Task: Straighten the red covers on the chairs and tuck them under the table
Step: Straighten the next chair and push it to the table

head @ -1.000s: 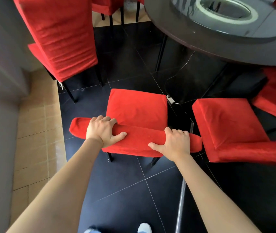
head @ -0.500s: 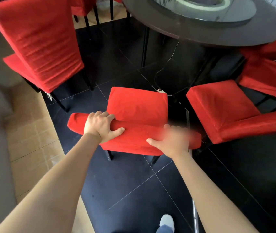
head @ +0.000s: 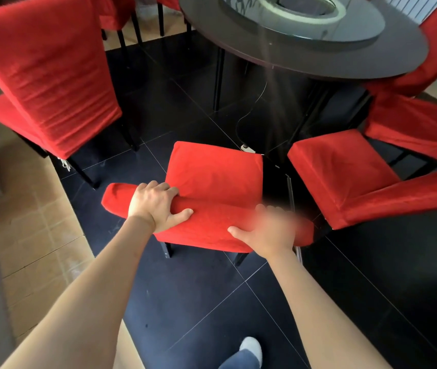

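Head view, left to right. Far left: beige tiled floor (head: 36, 222), then dark tiled floor (head: 185, 302). Upper left: tall chair (head: 44, 73) in a red cover, back turned toward the camera, well apart from the table. Centre: middle chair (head: 212, 177) in its red cover (head: 206, 227), seat pointing at the round dark table (head: 345, 57) but standing clear of the near edge, not under it. Left hand (head: 156, 206) gripping the top of the backrest near its left end, fingers curled over the far side, thumb pressed on the near face. Right hand (head: 270, 230) blurred, on the right part of the same backrest, thumb spread along the near face; finger curl impossible to judge, so grip unclear. Below centre: a foot in a light shoe (head: 250, 347) on the dark tiles. Right: another red-covered chair (head: 345, 174) just beside the middle one, seat near the table edge. Far right: further red chairs (head: 424, 123) against the right edge of the table.
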